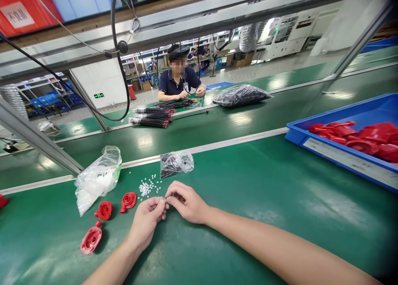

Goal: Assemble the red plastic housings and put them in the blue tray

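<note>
Just above the green bench top, my left hand (151, 215) and my right hand (185, 203) meet with their fingertips pinched together. Whatever lies between the fingertips is too small to name. Beyond them is a loose pile of small white pieces (145, 188). Behind the pile lies a clear bag of small black parts (171, 164). A larger clear bag with white contents (98, 181) rests to the left. Several round red plastic housings, each with a short spout, sit left of my left hand; the nearest red housing (91, 239) is lowest in view.
A blue tray (295, 134) of red parts stands at the right. Across the conveyor (199, 129), a co-worker (178, 80) handles thin parts beside bundles of black cables (152, 117) and a dark plastic bag (241, 95). A metal frame with hanging cords crosses overhead.
</note>
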Demonstrator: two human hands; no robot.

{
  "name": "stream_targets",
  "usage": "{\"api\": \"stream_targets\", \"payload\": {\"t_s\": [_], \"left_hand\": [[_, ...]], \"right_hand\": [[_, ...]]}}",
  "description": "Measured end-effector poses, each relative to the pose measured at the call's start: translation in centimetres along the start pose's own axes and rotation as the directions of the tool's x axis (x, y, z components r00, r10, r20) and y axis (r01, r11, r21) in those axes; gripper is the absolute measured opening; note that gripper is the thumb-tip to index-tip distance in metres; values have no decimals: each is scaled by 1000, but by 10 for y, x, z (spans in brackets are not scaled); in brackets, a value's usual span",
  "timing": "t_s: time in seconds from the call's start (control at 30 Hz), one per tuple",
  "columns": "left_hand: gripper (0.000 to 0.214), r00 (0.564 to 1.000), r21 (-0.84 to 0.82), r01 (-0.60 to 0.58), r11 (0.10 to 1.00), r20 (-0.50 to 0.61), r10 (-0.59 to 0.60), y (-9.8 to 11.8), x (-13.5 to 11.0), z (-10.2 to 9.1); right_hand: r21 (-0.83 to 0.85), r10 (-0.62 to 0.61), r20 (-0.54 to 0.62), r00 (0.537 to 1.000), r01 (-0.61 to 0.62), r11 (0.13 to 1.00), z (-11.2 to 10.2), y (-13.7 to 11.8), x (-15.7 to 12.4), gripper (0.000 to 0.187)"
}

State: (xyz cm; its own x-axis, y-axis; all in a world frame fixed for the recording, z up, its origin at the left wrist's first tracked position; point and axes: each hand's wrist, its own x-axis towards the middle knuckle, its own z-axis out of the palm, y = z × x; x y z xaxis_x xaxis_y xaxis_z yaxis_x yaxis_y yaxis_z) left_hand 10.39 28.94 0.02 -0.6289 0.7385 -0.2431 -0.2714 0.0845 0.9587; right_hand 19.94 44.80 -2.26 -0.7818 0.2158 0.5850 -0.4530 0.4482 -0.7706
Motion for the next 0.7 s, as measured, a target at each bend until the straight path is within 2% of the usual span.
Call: {"api": "stream_targets", "payload": {"t_s": [0.27, 0.47, 0.7], "left_hand": [[48, 1000, -27, -4, 1000, -31, 4, -2, -2, 0], [50, 998, 53, -34, 998, -58, 37, -6, 1, -2], [44, 995, 120, -93, 988, -31, 98, -7, 0, -1]], "right_hand": [[-10, -126, -6, 992, 126, 992, 1, 4, 0, 13], [-11, -135, 0, 991, 135, 991, 0, 4, 0, 11], [-45, -137, -8, 991, 136, 990, 0, 1, 0, 10]]}}
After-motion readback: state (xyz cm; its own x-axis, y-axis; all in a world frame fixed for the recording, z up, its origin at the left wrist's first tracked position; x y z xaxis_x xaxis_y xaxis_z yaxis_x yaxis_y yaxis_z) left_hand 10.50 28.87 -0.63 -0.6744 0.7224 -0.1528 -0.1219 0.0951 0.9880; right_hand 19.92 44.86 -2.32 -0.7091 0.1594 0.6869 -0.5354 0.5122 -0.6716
